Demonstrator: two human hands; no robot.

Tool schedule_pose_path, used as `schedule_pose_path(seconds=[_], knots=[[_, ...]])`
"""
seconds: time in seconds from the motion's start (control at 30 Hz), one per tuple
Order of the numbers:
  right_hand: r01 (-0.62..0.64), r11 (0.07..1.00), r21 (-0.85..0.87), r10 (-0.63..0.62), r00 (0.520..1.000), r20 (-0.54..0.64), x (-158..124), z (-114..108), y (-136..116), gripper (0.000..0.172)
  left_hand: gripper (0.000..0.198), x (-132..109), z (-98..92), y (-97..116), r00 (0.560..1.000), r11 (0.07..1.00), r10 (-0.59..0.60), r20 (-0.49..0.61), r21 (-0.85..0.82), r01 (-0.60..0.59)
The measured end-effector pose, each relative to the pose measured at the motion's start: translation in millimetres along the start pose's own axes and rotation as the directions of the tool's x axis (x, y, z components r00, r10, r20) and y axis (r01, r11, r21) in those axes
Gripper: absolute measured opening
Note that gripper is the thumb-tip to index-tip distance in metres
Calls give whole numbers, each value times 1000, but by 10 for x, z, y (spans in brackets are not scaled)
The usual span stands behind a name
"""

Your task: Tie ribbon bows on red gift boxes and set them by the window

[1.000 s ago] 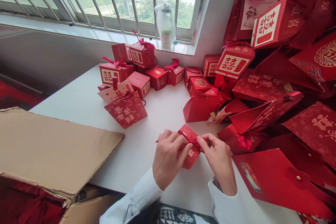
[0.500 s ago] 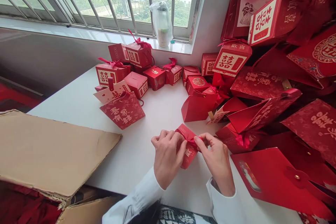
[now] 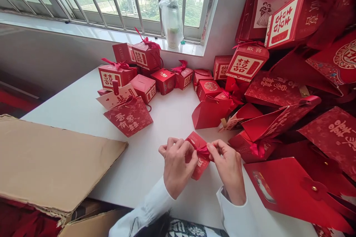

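Observation:
A small red gift box (image 3: 200, 163) with white characters sits on the white table (image 3: 155, 133) right in front of me. A red ribbon (image 3: 204, 151) runs across its top. My left hand (image 3: 176, 166) pinches the ribbon from the left, fingers closed. From the right, my right hand (image 3: 228, 168) pinches the same ribbon, fingers pressed together. Both hands rest against the box.
A cluster of small red boxes (image 3: 144, 77) stands at the back by the window sill, where a wrapped bottle (image 3: 171, 22) stands. Large red gift bags (image 3: 294, 81) pile up along the right. A flat red bag (image 3: 129, 116) lies left of centre. A cardboard box flap (image 3: 52, 163) lies at the left.
My hands and the box have barely moved; the fingers have shifted slightly on the ribbon. The view has drifted a little.

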State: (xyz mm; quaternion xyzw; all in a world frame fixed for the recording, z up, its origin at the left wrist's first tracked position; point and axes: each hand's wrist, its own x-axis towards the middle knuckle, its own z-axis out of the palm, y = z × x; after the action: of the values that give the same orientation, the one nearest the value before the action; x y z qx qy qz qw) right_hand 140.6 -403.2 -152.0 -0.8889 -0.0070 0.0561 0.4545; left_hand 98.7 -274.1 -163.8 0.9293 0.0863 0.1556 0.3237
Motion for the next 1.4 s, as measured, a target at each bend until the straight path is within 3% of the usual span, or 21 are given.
schedule_pose_path(seconds=[0.23,0.3,0.43,0.57,0.8,1.03,1.4], knots=[[-4,999,-38,3,1000,-26,1,12,-10,31,13,-7,-34,-58,1000,999,18,14,-47,-18],[-6,1000,-30,5,1000,-18,1,9,-2,31,8,12,-80,-102,999,988,-24,22,-149,27],[-9,999,-45,8,1000,-16,-2,2,12,31,21,99,-151,-211,991,953,-129,32,-273,133],[-26,998,-51,25,1000,-16,-6,-2,11,31,22,198,-173,-268,987,969,-43,157,-233,79],[-10,998,-55,9,1000,-18,-6,5,19,31,21,263,-97,-166,996,974,-8,89,-224,28],[-6,999,-47,4,999,-33,-9,19,7,30,18,251,60,-146,997,994,-58,44,-87,62],[-30,999,-22,30,999,-12,-8,17,-9,32,18,265,61,-163,993,994,-104,50,-34,106]])
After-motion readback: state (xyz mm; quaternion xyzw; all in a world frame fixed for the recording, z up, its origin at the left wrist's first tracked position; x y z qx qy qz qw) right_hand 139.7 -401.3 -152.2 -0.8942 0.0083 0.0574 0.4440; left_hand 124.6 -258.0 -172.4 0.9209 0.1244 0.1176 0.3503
